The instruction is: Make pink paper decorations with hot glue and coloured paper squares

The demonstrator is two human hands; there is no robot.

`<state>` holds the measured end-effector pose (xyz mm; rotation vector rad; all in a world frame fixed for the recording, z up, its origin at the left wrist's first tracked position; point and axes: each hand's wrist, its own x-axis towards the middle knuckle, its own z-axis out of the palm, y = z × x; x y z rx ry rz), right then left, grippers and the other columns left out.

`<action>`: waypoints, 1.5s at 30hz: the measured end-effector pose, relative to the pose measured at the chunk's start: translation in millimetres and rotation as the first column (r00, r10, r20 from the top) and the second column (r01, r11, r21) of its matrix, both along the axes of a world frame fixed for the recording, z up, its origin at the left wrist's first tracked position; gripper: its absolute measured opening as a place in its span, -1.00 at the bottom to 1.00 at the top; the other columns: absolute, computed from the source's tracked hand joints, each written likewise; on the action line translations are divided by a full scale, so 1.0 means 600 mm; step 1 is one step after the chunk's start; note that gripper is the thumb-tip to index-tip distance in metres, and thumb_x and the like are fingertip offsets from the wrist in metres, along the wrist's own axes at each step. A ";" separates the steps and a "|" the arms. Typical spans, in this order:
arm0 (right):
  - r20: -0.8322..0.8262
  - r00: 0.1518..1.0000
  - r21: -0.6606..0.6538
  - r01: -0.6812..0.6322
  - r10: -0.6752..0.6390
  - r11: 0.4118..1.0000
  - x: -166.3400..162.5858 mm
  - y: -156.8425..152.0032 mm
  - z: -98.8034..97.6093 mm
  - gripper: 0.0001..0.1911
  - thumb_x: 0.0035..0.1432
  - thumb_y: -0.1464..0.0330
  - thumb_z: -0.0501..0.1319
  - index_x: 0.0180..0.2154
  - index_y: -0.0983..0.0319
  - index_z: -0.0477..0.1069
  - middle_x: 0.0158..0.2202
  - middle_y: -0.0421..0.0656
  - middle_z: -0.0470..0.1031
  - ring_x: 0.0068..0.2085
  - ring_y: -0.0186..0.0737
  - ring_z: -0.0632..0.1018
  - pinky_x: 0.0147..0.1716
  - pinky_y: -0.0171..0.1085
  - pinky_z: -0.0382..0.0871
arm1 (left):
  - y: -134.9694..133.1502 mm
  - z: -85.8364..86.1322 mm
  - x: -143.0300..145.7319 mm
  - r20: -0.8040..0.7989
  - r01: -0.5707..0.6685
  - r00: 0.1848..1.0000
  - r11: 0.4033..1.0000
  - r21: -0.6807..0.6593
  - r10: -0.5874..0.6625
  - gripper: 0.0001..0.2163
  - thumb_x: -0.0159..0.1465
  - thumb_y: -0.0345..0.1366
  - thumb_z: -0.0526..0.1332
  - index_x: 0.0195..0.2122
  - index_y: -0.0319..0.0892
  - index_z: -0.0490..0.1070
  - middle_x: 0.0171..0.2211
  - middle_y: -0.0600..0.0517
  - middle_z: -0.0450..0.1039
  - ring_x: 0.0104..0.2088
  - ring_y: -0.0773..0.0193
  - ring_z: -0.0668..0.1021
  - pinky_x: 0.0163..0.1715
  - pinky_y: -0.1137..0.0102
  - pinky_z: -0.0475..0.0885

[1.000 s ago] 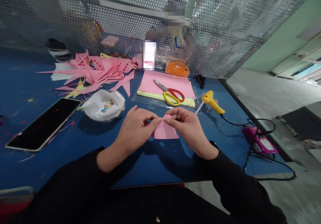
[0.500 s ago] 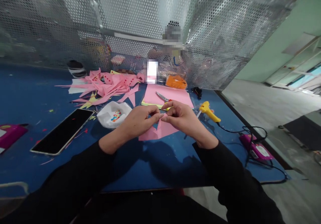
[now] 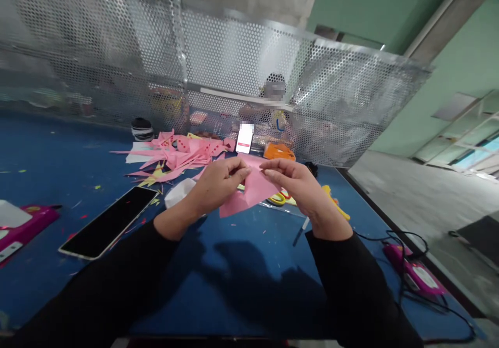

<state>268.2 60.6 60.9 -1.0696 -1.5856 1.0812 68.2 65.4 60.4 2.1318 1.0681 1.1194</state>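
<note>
A folded piece of pink paper (image 3: 255,188) is held up over the blue table between my two hands. My left hand (image 3: 218,184) pinches its upper left edge between thumb and fingers. On the other side, my right hand (image 3: 296,187) pinches the upper right edge with thumb and forefinger. Behind the paper lie scissors with a yellow and red handle (image 3: 277,198), their blades hidden. A white lined bowl (image 3: 180,192) sits partly behind my left hand. The yellow glue gun (image 3: 336,202) is mostly hidden behind my right hand.
Pink paper cut-outs (image 3: 183,153) lie heaped at the back left. A dark phone (image 3: 111,222) lies at left; a lit phone (image 3: 245,139) stands against the perforated metal screen (image 3: 234,51). Purple boxes (image 3: 415,270) and black cords lie at right. A person sits beyond the screen.
My view has tilted up, so the table items sit lower. My hands have moved slightly apart, and the pink paper between them has opened wider and now covers part of the scissors.
</note>
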 end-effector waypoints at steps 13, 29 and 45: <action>-0.119 0.902 0.347 0.429 -0.414 0.834 0.012 0.014 -0.012 -0.46 0.27 0.11 0.16 -0.70 0.16 0.18 -0.71 -0.31 0.15 -0.60 -0.38 0.20 -0.55 -0.29 0.07 | 0.031 0.003 0.025 -0.076 -0.011 0.997 0.998 0.062 0.016 -0.74 0.34 -0.24 0.10 -0.50 -0.15 0.36 -0.52 0.10 0.41 -0.44 0.29 0.44 -0.38 0.35 0.25; 0.046 0.981 0.161 0.178 -0.188 0.971 0.003 0.017 -0.031 -0.71 0.08 0.18 0.33 -0.54 0.21 0.40 -0.56 -0.30 0.32 -0.48 -0.37 0.29 -0.42 -0.30 0.15 | 0.034 -0.009 0.044 -0.012 0.045 0.999 0.999 -0.013 -0.045 -0.68 0.35 -0.16 0.06 -0.52 -0.14 0.35 -0.54 0.10 0.40 -0.46 0.29 0.44 -0.40 0.39 0.29; 0.047 0.968 0.188 0.233 -0.246 0.954 0.002 0.012 -0.029 -0.71 0.10 0.19 0.30 -0.54 0.21 0.39 -0.60 -0.30 0.28 -0.53 -0.38 0.23 -0.50 -0.30 0.07 | 0.036 -0.019 0.048 0.074 0.114 0.992 0.978 -0.176 -0.102 -0.75 0.19 -0.23 0.26 -0.61 -0.15 0.38 -0.60 0.14 0.34 -0.51 0.34 0.36 -0.44 0.38 0.26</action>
